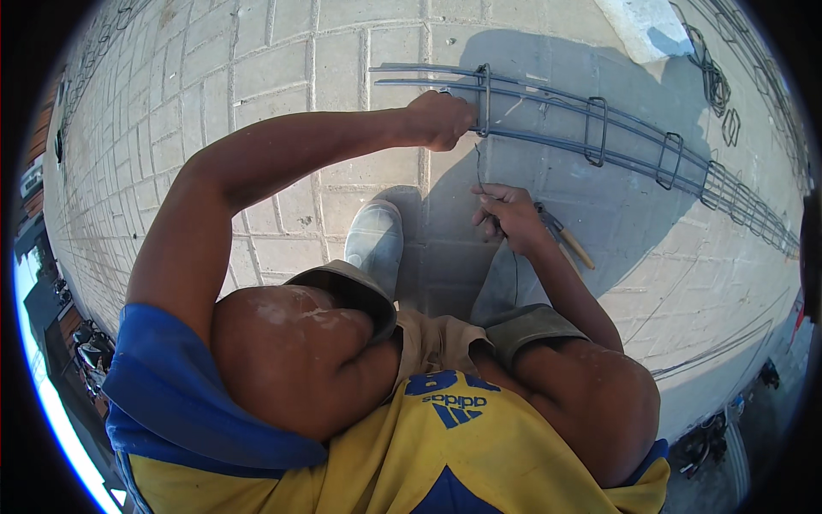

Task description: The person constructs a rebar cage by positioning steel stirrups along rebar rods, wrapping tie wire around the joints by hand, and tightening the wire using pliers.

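Note:
A long rebar cage of thin steel bars with rectangular stirrups lies across the paving, running from the middle to the far right. My left hand is closed round the lower bars at its near-left end, beside the first stirrup. Two upper bars stick out past that hand to the left. Lower down, my right hand pinches a thin dark tie wire, whose upper tip points up toward the cage. A pair of pincers shows beside my right wrist; whether they touch it is unclear.
My boots stand on light paving blocks, just below the cage. A pale slab and a bundle of dark stirrups lie at the upper right. Long thin rods rest on the ground at the right.

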Action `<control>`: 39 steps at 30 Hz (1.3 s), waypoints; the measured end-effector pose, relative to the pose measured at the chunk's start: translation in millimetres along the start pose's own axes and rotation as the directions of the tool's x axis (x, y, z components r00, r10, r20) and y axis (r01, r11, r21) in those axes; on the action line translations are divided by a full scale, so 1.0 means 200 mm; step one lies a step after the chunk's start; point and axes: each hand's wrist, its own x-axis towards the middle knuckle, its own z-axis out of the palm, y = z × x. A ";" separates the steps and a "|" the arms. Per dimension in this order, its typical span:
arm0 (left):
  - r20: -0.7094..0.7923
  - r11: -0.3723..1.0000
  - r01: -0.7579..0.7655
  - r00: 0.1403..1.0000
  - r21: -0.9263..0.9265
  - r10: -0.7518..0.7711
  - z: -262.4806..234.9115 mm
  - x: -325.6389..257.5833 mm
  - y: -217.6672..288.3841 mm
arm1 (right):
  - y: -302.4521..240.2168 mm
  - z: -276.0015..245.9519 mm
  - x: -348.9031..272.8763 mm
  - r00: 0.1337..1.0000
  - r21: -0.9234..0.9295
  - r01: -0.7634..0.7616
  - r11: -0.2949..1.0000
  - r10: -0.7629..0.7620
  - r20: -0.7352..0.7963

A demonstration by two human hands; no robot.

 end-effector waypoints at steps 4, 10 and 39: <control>0.110 0.986 0.102 0.990 -0.134 -0.087 -0.06 -0.04 0.03 | -0.02 0.01 -0.02 0.999 -0.022 0.038 0.999 -0.037 0.017; 0.279 0.746 0.389 0.920 -0.541 -0.277 -0.17 0.01 0.10 | -0.02 0.03 0.02 0.999 -0.068 0.043 0.997 -0.044 -0.010; 0.085 0.388 0.280 0.889 -0.878 -0.449 -0.03 0.00 0.13 | -0.16 0.04 0.22 0.920 -0.060 0.350 0.935 -0.356 -0.167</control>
